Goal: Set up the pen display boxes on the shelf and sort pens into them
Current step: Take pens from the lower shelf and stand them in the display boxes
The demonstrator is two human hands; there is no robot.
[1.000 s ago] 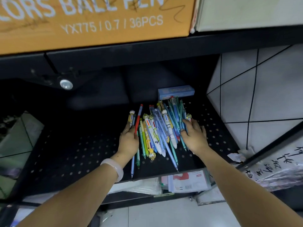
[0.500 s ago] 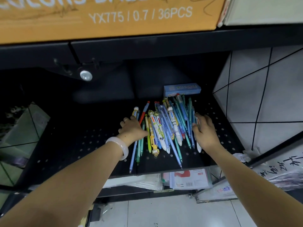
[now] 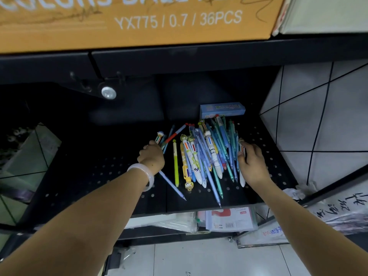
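Now the pen pile (image 3: 207,156) lies between both grips: left hand (image 3: 152,156) and right hand (image 3: 252,164) each curl round pens.

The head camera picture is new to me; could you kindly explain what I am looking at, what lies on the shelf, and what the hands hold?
There is no machine here: a person wears one wide-angle camera on the head, looking forward and down, so both bare arms reach in from below. The surface is a black perforated shelf. On it lies a loose pile of pens, most pointing toward the camera, with a small blue box behind them. Above sits an orange carton printed "36PCS". The left hand, with a pale bracelet on its wrist, has its fingers curled round a few pens at the pile's left edge. The right hand pinches a white pen at the right edge. No display boxes are visible on this shelf, so sorting seems barely begun.
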